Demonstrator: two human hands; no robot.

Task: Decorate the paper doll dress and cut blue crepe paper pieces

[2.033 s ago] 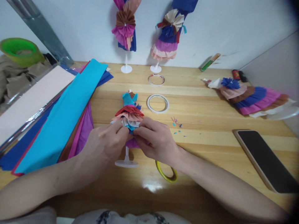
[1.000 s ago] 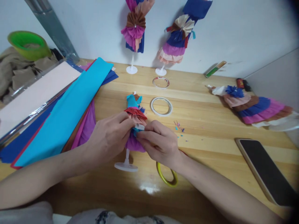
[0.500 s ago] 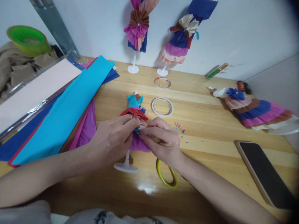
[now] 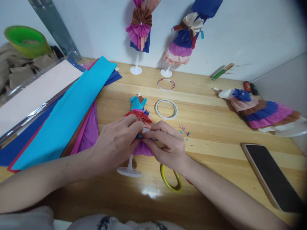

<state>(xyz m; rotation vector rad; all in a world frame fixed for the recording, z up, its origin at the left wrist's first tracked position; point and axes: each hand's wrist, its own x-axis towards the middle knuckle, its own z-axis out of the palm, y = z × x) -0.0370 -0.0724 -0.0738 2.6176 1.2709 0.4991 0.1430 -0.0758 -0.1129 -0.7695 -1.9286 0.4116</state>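
A small doll-like figure in a layered crepe-paper dress (image 4: 137, 116) lies on the table in front of me, its blue top and red layer pointing away. Its white round stand (image 4: 129, 171) shows on the near side. My left hand (image 4: 118, 139) is closed, its thumb and fingers pinching the paper skirt. From the other side my right hand (image 4: 166, 143) pinches the same skirt, fingertips close to the left ones. Between them a little white and blue paper shows. A purple layer (image 4: 143, 149) hangs out below the fingers. The exact grip points are partly hidden.
Folded crepe-paper sheets (image 4: 64, 111) lie at left. Two tape rolls, a white one (image 4: 157, 109) and a yellow one (image 4: 163, 175), flank my right hand. A phone (image 4: 271, 175) and another paper-dressed doll (image 4: 263, 111) lie at right. Two dressed figures (image 4: 179, 44) stand against the wall.
Both hands stay on the skirt with only slight finger movement. The red layer and purple layer have shifted a little. The whole view has moved slightly.
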